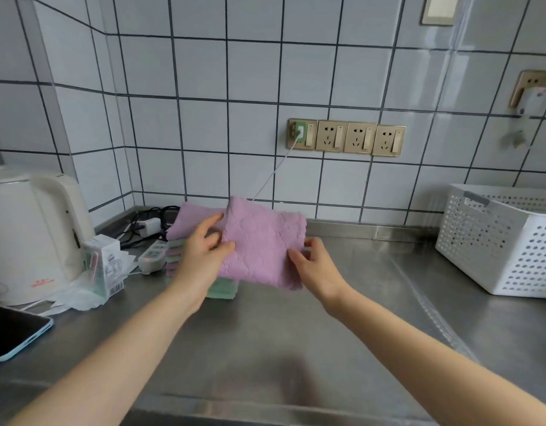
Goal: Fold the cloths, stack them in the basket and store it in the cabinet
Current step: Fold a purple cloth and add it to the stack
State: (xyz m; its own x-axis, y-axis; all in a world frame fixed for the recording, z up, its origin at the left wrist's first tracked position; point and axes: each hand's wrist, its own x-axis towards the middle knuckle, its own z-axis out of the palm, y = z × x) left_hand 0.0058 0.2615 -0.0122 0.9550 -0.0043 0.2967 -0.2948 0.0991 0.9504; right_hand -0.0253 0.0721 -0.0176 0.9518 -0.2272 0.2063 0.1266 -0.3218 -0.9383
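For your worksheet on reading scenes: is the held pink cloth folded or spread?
Spread: the pink cloth hangs as a single open sheet between the left hand and right hand.

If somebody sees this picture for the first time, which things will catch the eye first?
First the pink cloth, held up between the left hand and the right hand above the steel counter. Then the white perforated basket at the right and the white kettle at the far left.

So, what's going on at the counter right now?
Both hands, left hand and right hand, gripping pink cloth above cloth stack. White basket waits right. Counter path between looks clear.
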